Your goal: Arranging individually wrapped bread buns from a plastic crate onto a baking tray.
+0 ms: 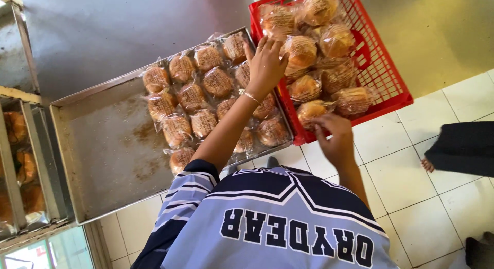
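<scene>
The light is bright and soft, like daytime, and most things look clear. The shiny wrappers on the buns just beside the left hand [266,66] give off small white spots of glare. The metal tray [110,161] has a dull shine on its bare part, away from that hand. A soft shadow lies on the white floor tiles [406,181] under the right hand [335,140]. The rack [23,161] at the far edge is darker and a bit blurry. Straight lines bend a little near the edges.
</scene>
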